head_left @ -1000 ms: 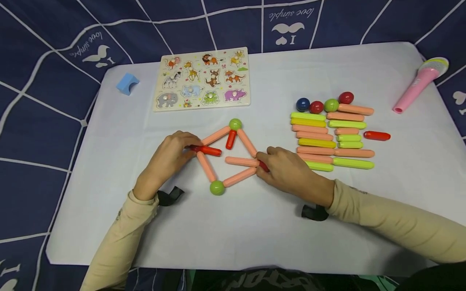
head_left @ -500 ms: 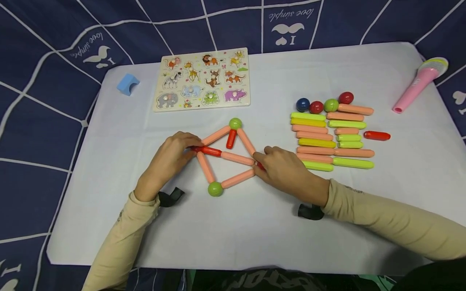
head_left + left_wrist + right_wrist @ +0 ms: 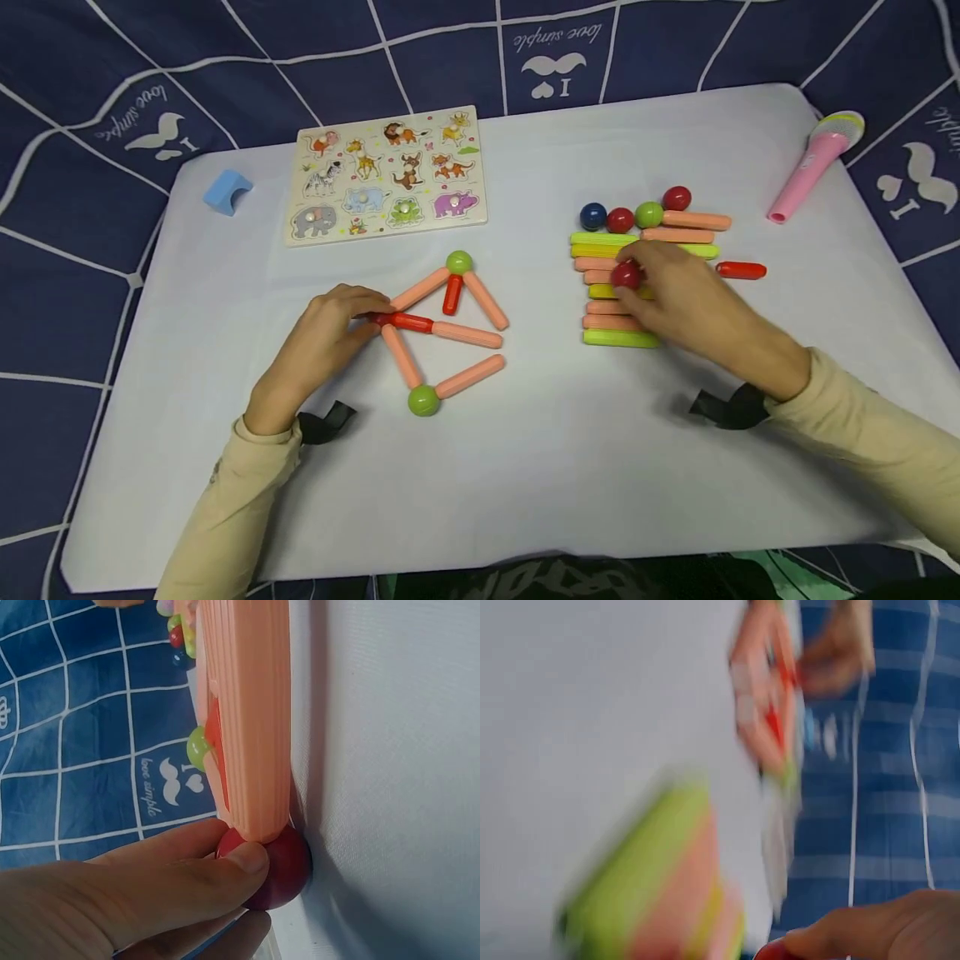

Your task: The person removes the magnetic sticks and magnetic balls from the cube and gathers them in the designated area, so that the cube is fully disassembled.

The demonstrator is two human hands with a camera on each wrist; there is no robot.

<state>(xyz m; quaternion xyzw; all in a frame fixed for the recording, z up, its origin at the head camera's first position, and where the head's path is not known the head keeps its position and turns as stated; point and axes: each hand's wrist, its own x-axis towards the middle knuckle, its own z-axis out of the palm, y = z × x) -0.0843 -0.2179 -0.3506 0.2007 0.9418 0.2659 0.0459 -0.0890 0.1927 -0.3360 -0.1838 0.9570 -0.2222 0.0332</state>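
Note:
A flat figure of pink rods [image 3: 465, 335], two short red rods [image 3: 411, 322] and two green balls [image 3: 459, 262] lies mid-sheet. My left hand [image 3: 371, 315] pinches the dark red ball [image 3: 281, 866] at the figure's left corner, where a ribbed pink rod [image 3: 251, 712] meets it. The figure's right corner stands without a ball. My right hand [image 3: 637, 275] holds a red ball [image 3: 626, 275] in its fingertips above the pile of pink, green and yellow rods [image 3: 618, 337]. The right wrist view is blurred, showing only a finger [image 3: 870, 930] and the ball's edge [image 3: 772, 951].
Behind the rod pile sit blue [image 3: 592, 217], red and green balls, with a loose red rod [image 3: 741, 270] to its right. An animal puzzle board [image 3: 386, 175], a blue block [image 3: 227, 191] and a pink toy microphone [image 3: 813, 165] lie on the white sheet [image 3: 525, 467].
The loose pink rod got joined to the red rod. My right hand then lifted the red ball off the figure's right corner and moved right over the rod pile. The left hand stayed.

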